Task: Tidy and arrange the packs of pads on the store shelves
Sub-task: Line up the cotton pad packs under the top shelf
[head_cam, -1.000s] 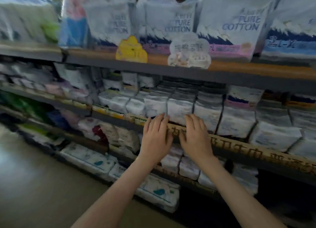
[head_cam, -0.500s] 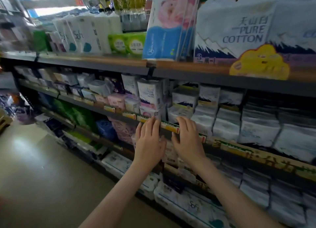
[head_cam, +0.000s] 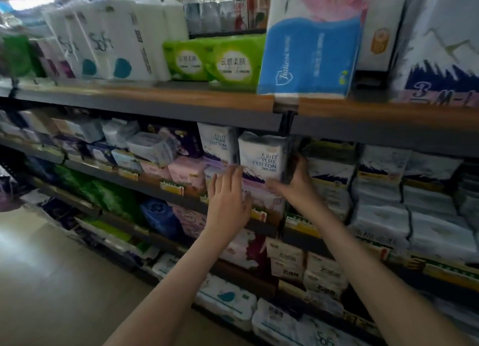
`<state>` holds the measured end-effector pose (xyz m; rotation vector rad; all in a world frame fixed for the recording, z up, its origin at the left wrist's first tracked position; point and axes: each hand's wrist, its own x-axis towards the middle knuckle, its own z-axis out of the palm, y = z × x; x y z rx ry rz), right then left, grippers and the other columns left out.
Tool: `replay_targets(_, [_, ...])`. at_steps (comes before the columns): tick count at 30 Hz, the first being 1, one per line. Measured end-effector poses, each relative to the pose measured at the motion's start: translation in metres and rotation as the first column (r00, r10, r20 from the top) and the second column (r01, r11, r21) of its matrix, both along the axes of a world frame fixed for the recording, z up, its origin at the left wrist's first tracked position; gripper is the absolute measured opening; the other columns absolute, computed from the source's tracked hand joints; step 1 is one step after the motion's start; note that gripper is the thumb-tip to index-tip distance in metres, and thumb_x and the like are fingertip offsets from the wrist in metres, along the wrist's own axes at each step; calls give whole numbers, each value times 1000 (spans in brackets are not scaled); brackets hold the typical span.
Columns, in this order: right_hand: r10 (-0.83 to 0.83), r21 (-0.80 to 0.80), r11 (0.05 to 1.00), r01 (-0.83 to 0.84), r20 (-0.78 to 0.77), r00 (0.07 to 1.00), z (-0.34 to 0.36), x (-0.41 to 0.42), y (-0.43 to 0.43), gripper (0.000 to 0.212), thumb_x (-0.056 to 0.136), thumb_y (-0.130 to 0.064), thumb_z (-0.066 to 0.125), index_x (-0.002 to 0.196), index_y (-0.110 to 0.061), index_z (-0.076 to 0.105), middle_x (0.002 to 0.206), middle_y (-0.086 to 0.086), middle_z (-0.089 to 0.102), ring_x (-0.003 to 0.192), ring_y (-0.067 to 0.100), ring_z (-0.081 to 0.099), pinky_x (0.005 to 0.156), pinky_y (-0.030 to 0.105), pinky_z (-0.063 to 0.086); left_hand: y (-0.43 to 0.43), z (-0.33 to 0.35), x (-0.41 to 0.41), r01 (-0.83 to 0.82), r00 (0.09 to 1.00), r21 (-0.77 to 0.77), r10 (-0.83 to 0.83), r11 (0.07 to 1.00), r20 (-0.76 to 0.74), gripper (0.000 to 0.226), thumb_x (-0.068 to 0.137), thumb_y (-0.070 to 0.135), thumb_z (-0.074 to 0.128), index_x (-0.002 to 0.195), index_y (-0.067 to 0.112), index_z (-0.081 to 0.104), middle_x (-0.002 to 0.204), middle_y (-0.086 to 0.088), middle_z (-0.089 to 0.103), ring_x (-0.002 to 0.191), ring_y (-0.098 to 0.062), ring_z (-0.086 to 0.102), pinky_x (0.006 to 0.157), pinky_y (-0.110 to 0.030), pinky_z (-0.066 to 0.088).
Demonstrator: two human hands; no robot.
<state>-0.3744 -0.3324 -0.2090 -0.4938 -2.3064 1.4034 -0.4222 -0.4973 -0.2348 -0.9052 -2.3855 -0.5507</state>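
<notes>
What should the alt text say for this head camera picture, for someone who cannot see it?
A person's right hand grips an upright white Pure Cotton pack on a crowded store shelf, while the left hand lies with straight fingers against the packs beside it. Green packs and a blue pack stand on the upper shelf.
</notes>
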Motion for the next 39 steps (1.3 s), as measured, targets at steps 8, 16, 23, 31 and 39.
replay_targets(8, [-173, -112, 980, 164, -82, 981, 20, 9, -38, 76, 75, -23, 78, 138, -18, 35, 116, -11, 40, 110, 5, 41, 88, 19, 36, -19, 9, -46, 384, 786, 317, -487, 867, 381, 61, 90, 1, 47, 145, 13, 26, 133, -10, 52, 123, -28, 48, 103, -53, 37])
replay_targets(16, [-361, -482, 839, 255, -142, 922, 19, 45, -81, 56, 66, -39, 75, 115, -19, 53, 111, 3, 67, 94, 18, 67, 81, 36, 56, -54, 31, -31, 433, 403, 642, -773, 633, 490, 36, 92, 19, 58, 127, 21, 49, 110, 2, 59, 102, -8, 57, 89, -31, 48])
replay_targets(23, [-328, -674, 720, 167, -119, 937, 21, 81, -104, 64, 69, -36, 69, 125, -10, 53, 101, 6, 72, 85, 19, 70, 72, 30, 57, -63, 37, -27, 249, -128, 717, -712, 651, 690, 56, 81, 32, 70, 130, 22, 45, 121, -6, 63, 104, -21, 65, 86, -37, 55])
replay_targets(31, [-371, -524, 788, 323, 15, 929, 20, 110, -122, 56, 77, -44, 66, 124, -26, 41, 113, -3, 65, 95, 9, 66, 81, 28, 53, -59, 28, 0, 262, -120, 704, -702, 660, 702, 43, 83, 26, 70, 120, 22, 48, 117, -3, 61, 102, -19, 65, 87, -40, 55])
replay_targets(39, [-371, -411, 827, 384, 115, 921, 22, 131, -121, 107, 55, -51, 73, 143, -29, 17, 129, -8, 47, 117, 13, 50, 101, 35, 42, -50, 38, 38, 435, 122, 642, -748, 632, 653, 33, 83, 34, 70, 110, 32, 52, 98, 11, 62, 86, -3, 62, 70, -23, 54])
